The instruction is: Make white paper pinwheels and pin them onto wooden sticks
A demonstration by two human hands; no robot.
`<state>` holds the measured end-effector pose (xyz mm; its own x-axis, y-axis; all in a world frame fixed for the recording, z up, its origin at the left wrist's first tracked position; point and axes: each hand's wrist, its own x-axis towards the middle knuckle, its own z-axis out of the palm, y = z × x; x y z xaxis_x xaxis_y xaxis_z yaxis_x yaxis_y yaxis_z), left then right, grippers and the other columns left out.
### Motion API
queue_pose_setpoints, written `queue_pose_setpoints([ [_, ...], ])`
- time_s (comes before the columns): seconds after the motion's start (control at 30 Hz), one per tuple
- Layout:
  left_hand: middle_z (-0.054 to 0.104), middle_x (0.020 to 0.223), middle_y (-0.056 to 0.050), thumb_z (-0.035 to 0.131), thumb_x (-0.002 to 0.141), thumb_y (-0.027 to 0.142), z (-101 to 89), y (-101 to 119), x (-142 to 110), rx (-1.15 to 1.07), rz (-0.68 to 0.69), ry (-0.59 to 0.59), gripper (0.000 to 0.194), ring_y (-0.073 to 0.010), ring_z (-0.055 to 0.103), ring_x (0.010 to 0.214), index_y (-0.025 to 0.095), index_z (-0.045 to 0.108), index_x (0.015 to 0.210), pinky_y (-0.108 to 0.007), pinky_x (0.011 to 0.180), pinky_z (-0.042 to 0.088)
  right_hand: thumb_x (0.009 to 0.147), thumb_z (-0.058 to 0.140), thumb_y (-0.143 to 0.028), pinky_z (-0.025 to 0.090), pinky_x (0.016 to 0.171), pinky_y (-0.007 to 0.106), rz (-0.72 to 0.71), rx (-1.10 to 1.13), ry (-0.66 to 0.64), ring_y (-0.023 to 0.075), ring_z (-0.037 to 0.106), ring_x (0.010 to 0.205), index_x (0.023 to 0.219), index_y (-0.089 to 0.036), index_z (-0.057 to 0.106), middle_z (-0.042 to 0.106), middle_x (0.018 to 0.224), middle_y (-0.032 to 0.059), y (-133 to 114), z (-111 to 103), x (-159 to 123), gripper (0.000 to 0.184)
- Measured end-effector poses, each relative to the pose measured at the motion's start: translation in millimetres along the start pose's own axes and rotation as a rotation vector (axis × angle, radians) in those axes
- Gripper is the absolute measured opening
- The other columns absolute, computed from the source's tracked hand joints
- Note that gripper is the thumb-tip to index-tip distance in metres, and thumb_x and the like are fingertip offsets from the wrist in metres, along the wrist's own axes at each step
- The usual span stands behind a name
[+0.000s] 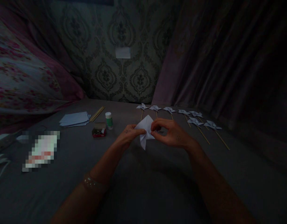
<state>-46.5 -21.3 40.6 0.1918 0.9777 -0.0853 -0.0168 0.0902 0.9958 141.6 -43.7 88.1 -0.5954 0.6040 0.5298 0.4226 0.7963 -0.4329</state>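
A white folded paper piece (145, 130) is held above the dark surface between both hands. My left hand (128, 135) pinches its left edge with closed fingers. My right hand (172, 133) curls round its right side, fingertips pressed on the paper near the middle. A pointed flap hangs down below the hands. Behind them lies a row of several finished paper pinwheels on wooden sticks (194, 119).
A stack of white paper sheets (74, 119) lies at the back left, with wooden sticks (97, 114) beside it. A small red box of pins (99, 131) and a green-capped glue bottle (109, 120) stand nearby. A floral pillow (24, 77) is at left, a curtain (227, 62) at right.
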Motion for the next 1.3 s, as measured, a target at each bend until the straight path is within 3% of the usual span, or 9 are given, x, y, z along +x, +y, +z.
queue_pose_setpoints([
  [0.2, 0.065, 0.062, -0.002, 0.068, 0.054, 0.023, -0.1, 5, -2, 0.004, -0.028, 0.038, 0.019, -0.0161, 0.057, 0.059, 0.012, 0.069, 0.069, -0.027, 0.060, 0.043, 0.075, 0.051, -0.004, 0.051, 0.077, 0.030, -0.026, 0.011, -0.078, 0.0151, 0.061, 0.088, 0.098, -0.019, 0.061, 0.064, 0.097, 0.0045, 5, -4, -2, 0.029],
  [0.47, 0.066, 0.064, -0.003, 0.068, 0.053, 0.022, -0.5, 5, -2, -0.023, -0.030, 0.031, 0.017, -0.0147, 0.057, 0.059, 0.013, 0.069, 0.068, -0.026, 0.059, 0.042, 0.088, 0.050, -0.015, 0.050, 0.084, 0.033, -0.048, -0.022, -0.097, 0.0162, 0.061, 0.094, 0.092, -0.021, 0.065, 0.064, 0.100, 0.0044, 12, -2, 0, 0.017],
  [0.6, 0.066, 0.065, -0.002, 0.068, 0.054, 0.023, 1.0, 3, -1, -0.006, -0.024, 0.017, 0.017, -0.0148, 0.057, 0.060, 0.013, 0.069, 0.068, -0.026, 0.060, 0.042, 0.091, 0.047, -0.019, 0.049, 0.083, 0.032, -0.047, -0.049, -0.119, 0.0155, 0.060, 0.094, 0.096, -0.022, 0.066, 0.062, 0.101, 0.0044, 15, -2, 0, 0.020],
  [0.97, 0.061, 0.058, -0.001, 0.068, 0.056, 0.024, 2.8, 1, -1, 0.014, 0.019, -0.029, 0.013, -0.0118, 0.050, 0.055, 0.013, 0.067, 0.062, -0.024, 0.055, 0.036, 0.089, 0.054, -0.020, 0.046, 0.074, 0.029, 0.057, -0.070, -0.137, 0.0137, 0.060, 0.082, 0.090, -0.021, 0.063, 0.063, 0.088, 0.0010, 15, 1, 2, 0.009],
  [1.13, 0.062, 0.060, -0.001, 0.068, 0.056, 0.023, 3.9, 0, -1, 0.003, 0.028, -0.022, 0.014, -0.0121, 0.051, 0.057, 0.013, 0.069, 0.065, -0.024, 0.058, 0.038, 0.088, 0.055, -0.020, 0.047, 0.079, 0.030, 0.041, -0.118, -0.141, 0.0149, 0.059, 0.090, 0.088, -0.021, 0.063, 0.058, 0.096, 0.0028, 15, 3, 1, 0.008],
  [1.3, 0.065, 0.064, -0.001, 0.069, 0.057, 0.025, 3.8, -2, 0, -0.013, 0.029, -0.025, 0.018, -0.0138, 0.055, 0.060, 0.013, 0.070, 0.070, -0.024, 0.058, 0.040, 0.085, 0.057, -0.021, 0.050, 0.083, 0.036, 0.055, -0.213, -0.050, 0.0171, 0.056, 0.093, 0.087, -0.021, 0.065, 0.049, 0.114, 0.0074, 12, 4, 0, 0.008],
])
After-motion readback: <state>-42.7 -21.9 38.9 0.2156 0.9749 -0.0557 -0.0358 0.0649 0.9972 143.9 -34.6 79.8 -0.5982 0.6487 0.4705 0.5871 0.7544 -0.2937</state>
